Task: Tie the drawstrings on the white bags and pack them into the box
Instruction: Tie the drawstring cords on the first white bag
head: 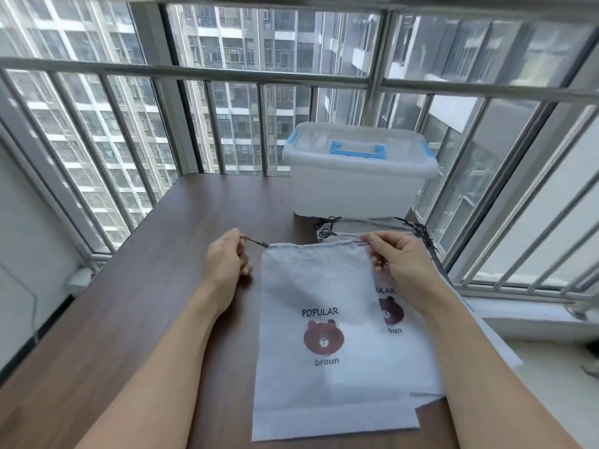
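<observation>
To do this step well, I think both hands should pull the strings out sideways, evenly, so the top of the bag bunches up neatly, and then bring the two strings together in the middle for a knot.

The left hand (227,264) has its fingers curled and pinches the thin dark drawstring (256,243) at the bag's left top corner. The right hand (400,262) pinches the other dark string end (361,243) at the right top corner. Between the two hands lies the flat white cloth bag with a brown bear picture (324,319), on the dark wooden table (146,303). The bag's top is not bunched yet.

Under the right hand sits a second white bear bag (393,314) (maybe more beneath it, hard to tell). Beyond the right hand stands the clear plastic box with blue handle and clips (356,186), its lid on.
</observation>
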`<action>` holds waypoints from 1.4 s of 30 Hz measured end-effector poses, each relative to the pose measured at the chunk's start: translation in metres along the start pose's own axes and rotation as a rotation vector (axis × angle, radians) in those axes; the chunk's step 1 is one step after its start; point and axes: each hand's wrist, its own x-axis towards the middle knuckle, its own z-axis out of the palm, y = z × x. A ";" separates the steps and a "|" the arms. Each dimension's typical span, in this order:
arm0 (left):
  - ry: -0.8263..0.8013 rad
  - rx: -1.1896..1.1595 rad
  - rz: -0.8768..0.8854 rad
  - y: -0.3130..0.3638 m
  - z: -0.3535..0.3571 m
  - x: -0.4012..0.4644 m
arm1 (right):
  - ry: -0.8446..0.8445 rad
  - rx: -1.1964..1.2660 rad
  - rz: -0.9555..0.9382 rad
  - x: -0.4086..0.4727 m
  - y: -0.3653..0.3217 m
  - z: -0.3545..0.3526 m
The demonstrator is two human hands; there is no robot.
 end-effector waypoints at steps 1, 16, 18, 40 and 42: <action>0.001 -0.064 -0.027 0.002 -0.001 -0.001 | 0.015 0.030 -0.003 0.000 0.000 -0.002; -0.264 -0.987 -0.249 0.016 -0.014 -0.005 | -0.046 0.823 0.231 -0.006 -0.012 0.019; -0.230 -1.029 -0.264 0.016 -0.015 -0.001 | -0.012 0.945 0.250 -0.005 -0.013 0.017; -0.401 0.216 0.492 0.018 0.030 -0.056 | -0.159 -0.273 -0.233 -0.019 0.007 0.050; -0.365 0.215 0.506 0.016 0.035 -0.059 | -0.204 -0.401 -0.207 -0.021 0.012 0.054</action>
